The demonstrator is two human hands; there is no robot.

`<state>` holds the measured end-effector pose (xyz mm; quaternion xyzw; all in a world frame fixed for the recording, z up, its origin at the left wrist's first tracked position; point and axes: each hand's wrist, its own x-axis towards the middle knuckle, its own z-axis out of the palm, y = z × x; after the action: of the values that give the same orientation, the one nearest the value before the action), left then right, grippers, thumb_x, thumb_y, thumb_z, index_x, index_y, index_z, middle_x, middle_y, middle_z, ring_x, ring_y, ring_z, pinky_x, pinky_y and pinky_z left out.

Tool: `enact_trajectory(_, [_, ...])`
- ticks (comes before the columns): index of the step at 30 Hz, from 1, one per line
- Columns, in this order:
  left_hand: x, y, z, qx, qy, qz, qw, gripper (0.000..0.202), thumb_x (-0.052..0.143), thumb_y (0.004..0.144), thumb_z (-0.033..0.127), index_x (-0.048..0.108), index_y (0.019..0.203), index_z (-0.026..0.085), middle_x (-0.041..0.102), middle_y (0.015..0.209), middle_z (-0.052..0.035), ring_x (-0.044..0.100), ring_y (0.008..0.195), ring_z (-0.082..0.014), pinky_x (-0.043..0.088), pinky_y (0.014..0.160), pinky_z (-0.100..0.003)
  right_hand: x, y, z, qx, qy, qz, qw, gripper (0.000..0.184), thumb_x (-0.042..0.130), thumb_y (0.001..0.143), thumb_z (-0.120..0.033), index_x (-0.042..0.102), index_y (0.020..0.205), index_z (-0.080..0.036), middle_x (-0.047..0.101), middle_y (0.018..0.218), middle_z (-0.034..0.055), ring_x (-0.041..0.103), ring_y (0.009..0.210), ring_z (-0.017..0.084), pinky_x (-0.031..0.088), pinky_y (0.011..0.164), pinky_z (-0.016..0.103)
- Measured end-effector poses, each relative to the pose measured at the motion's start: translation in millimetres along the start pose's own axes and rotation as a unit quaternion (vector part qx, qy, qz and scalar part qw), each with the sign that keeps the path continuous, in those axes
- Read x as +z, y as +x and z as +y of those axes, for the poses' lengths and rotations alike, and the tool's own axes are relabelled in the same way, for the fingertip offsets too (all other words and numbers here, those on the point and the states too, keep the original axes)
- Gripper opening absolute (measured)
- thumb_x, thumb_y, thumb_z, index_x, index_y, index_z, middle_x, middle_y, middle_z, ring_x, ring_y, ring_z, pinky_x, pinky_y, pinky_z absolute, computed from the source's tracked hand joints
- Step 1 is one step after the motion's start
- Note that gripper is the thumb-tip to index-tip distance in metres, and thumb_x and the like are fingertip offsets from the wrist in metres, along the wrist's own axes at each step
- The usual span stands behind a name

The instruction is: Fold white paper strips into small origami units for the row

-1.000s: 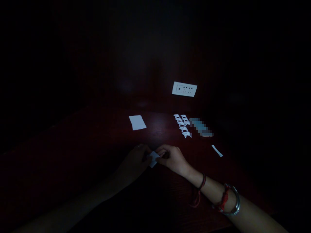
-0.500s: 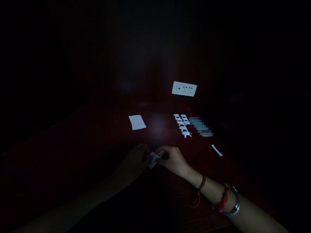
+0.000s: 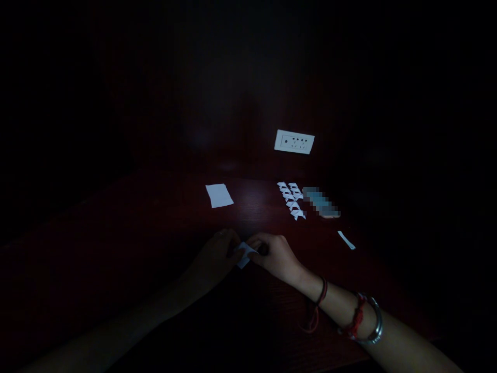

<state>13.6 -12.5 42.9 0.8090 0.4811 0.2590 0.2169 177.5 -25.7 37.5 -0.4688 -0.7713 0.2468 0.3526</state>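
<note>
A small piece of white paper [image 3: 244, 255] is pinched between my two hands near the middle of the dark red table [image 3: 174, 217]. My left hand [image 3: 219, 255], in deep shadow, closes on its left side with thumb and fingers. On the other side my right hand [image 3: 276, 256] grips it, thumb on top and forefinger along the far edge. Whether the paper is creased under the fingers is too dark to tell. Beyond my left hand lies a stack of white paper sheets [image 3: 219, 196]. Several folded white paper pieces [image 3: 291, 199] stand in two rows farther right.
Right of the folded pieces lies a phone [image 3: 321, 203], its screen blurred out. Nearer me is a narrow white paper strip [image 3: 346, 240]. A white socket panel [image 3: 294, 142] is on the upright surface behind. The surroundings are very dark.
Almost nothing differs. Both hands keep their hold on the paper, with only a very slight shift of the fingers.
</note>
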Motion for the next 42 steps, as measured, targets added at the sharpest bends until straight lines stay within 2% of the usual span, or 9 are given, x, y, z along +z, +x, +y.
enact_trajectory(10, [-3.1, 0.4, 1.6, -0.007, -0.006, 0.002, 1.000, 0.012, 0.044, 0.076, 0.027, 0.051, 0.077, 0.018, 0.055, 0.078, -0.0016, 0.053, 0.072, -0.0168, 0.040, 0.061, -0.027, -1.6, -1.5, -6.0, -0.010, -0.011, 0.012, 1.000, 0.023, 0.053, 0.068, -0.009, 0.059, 0.088, -0.020, 0.063, 0.079, -0.0016, 0.058, 0.071, 0.010, 0.044, 0.065, 0.020])
enact_trajectory(19, [-3.6, 1.8, 2.8, 0.034, -0.015, 0.051, 0.998, 0.010, 0.042, 0.079, 0.023, 0.051, 0.077, 0.018, 0.054, 0.080, -0.0004, 0.053, 0.073, -0.0152, 0.040, 0.064, -0.027, -1.1, -0.8, -9.0, -0.041, -0.042, 0.067, 0.996, 0.024, 0.054, 0.069, -0.010, 0.058, 0.090, -0.022, 0.062, 0.084, -0.0011, 0.056, 0.074, 0.011, 0.043, 0.069, 0.022])
enact_trajectory(27, [-6.6, 0.8, 10.8, 0.009, -0.051, 0.088, 0.995, 0.009, 0.044, 0.080, 0.026, 0.050, 0.083, 0.020, 0.056, 0.082, 0.0006, 0.055, 0.076, -0.0157, 0.042, 0.068, -0.027, -3.8, -0.1, -14.4, -0.072, -0.059, 0.112, 0.989, 0.021, 0.050, 0.074, -0.011, 0.058, 0.091, -0.021, 0.062, 0.086, 0.0007, 0.054, 0.079, 0.013, 0.041, 0.074, 0.026])
enact_trajectory(35, [-10.0, -1.0, 16.0, 0.009, -0.056, 0.090, 0.994, 0.009, 0.043, 0.082, 0.027, 0.050, 0.084, 0.021, 0.058, 0.084, 0.0006, 0.056, 0.078, -0.0161, 0.043, 0.069, -0.027, -4.0, 1.0, -16.0, -0.059, -0.083, 0.141, 0.985, 0.019, 0.051, 0.075, -0.014, 0.059, 0.090, -0.022, 0.062, 0.086, 0.0009, 0.053, 0.079, 0.015, 0.038, 0.074, 0.030])
enact_trajectory(42, [-12.3, -2.5, 18.0, 0.061, -0.043, 0.136, 0.988, 0.009, 0.042, 0.083, 0.022, 0.051, 0.082, 0.020, 0.055, 0.083, 0.0009, 0.053, 0.079, -0.0146, 0.040, 0.072, -0.026, -6.1, 0.0, -19.0, -0.087, -0.068, 0.161, 0.981, 0.021, 0.049, 0.076, -0.013, 0.060, 0.091, -0.023, 0.062, 0.084, 0.0010, 0.053, 0.080, 0.015, 0.038, 0.074, 0.029])
